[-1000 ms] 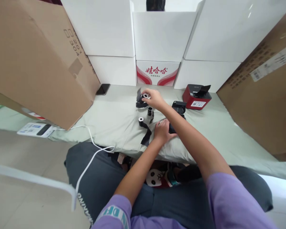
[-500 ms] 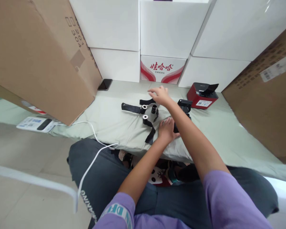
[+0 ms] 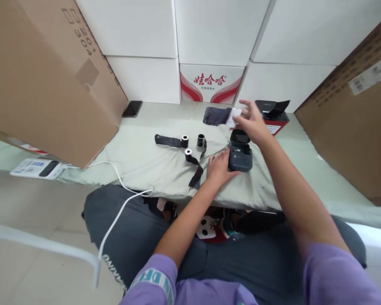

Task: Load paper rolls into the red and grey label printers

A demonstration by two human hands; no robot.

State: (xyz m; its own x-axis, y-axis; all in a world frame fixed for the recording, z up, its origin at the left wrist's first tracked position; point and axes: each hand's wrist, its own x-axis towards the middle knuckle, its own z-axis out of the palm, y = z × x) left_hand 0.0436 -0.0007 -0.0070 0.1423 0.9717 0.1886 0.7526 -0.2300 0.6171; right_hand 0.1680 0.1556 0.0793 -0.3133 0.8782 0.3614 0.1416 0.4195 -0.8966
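Blk case [image 3: 240, 160], lid [image 3: 240, 136] up, L hand [image 3: 218, 169] alongside

Pale cloth [image 3: 136, 146] covers the tabletop [image 3: 298, 165]. On it: phone [image 3: 132, 109], upper left; black rolls [image 3: 185, 143], centre; dark device [image 3: 240, 162], centre right; red box [image 3: 282, 124], upper right; cartons [image 3: 352, 135], both sides; white boxes [image 3: 142, 78], top.

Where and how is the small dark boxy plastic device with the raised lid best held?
Probably grip the body of the small dark boxy plastic device across its left and right sides, coming from the near side: the left hand is at its left side, its right side looks untouched, and the raised lid stands at the far end.
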